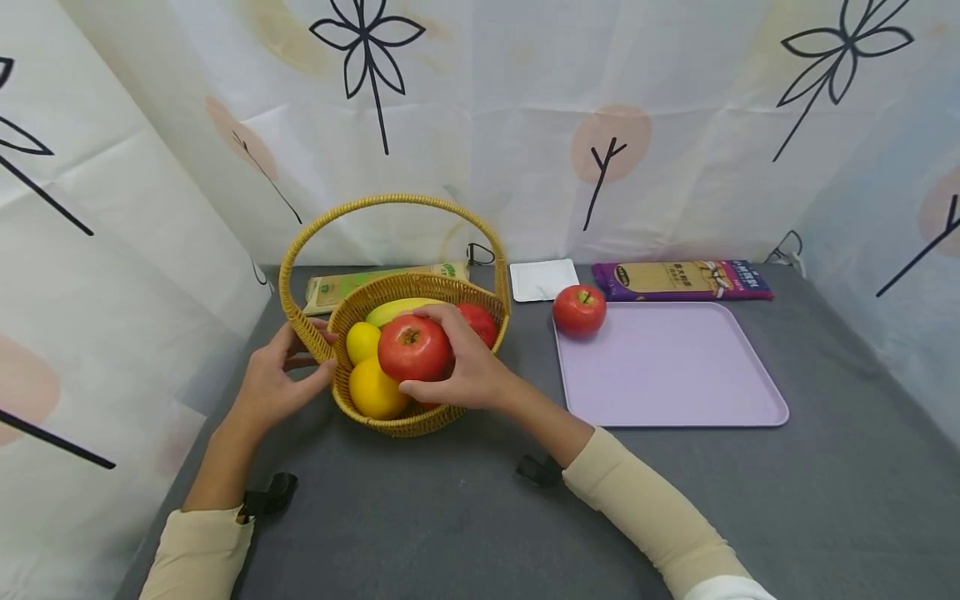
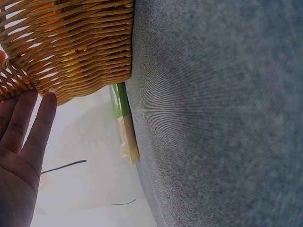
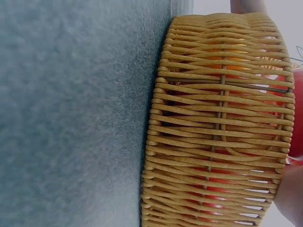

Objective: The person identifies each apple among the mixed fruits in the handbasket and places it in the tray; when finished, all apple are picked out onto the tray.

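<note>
A woven basket (image 1: 405, 427) with a tall arched handle (image 1: 390, 200) stands on the grey table. My left hand (image 1: 273, 383) holds it at the left foot of the handle, thumb in front and fingers behind. In the left wrist view, fingers (image 2: 40, 123) touch the wicker. A red apple (image 1: 415, 348) sits in the grip of my right hand (image 1: 476, 367), thumb below and fingers over the far side, above the basket's front right. Beside it in the basket lie a lemon (image 1: 363, 343), an orange (image 1: 377, 392), a long yellow fruit (image 1: 397, 310) and another red fruit (image 1: 480, 323).
Right of the basket lies a lilac tray (image 1: 675, 367), with a red apple (image 1: 579, 312) at its far left corner. Along the back are a white square packet (image 1: 543, 279), a purple noodle pack (image 1: 682, 281) and a green-yellow pack (image 1: 330, 292). A patterned curtain (image 1: 480, 125) encloses the table.
</note>
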Motion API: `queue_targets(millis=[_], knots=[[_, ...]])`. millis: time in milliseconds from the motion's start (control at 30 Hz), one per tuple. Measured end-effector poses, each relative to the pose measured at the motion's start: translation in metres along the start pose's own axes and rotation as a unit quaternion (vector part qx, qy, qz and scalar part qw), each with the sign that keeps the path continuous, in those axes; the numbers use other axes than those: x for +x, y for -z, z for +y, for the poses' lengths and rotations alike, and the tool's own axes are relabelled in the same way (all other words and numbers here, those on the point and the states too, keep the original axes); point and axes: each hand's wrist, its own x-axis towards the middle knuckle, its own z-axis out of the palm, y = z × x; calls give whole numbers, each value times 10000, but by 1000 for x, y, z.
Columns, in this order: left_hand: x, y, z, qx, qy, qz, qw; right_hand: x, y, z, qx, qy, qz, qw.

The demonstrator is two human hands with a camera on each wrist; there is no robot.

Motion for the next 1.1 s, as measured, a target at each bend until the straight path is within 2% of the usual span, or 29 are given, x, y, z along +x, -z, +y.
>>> queue_targets(millis=[133, 367, 433, 533, 667, 900, 1100], knots=[[0, 1, 3, 6, 16, -1, 10000, -7, 4, -8, 38, 239, 59, 9997], [3, 4, 43, -85, -123, 34, 9999, -20, 14, -6, 74, 318, 228, 9992], [3, 3, 38, -58, -129, 58, 9999, -23, 18, -8, 113, 359, 300, 9988], [1, 1, 21, -13, -126, 70, 9999, -28, 26, -9, 125, 437, 419, 9981], [-2, -1, 4, 19, -63, 36, 10000, -35, 39, -8, 72, 357, 553, 9978], [-2, -1, 0, -50, -56, 36, 10000, -49, 69, -10, -48, 29, 1013, 9948], [-1, -1, 3, -63, -86, 76, 9999, -55, 107, -11, 405, -120, 1840, 9820]])
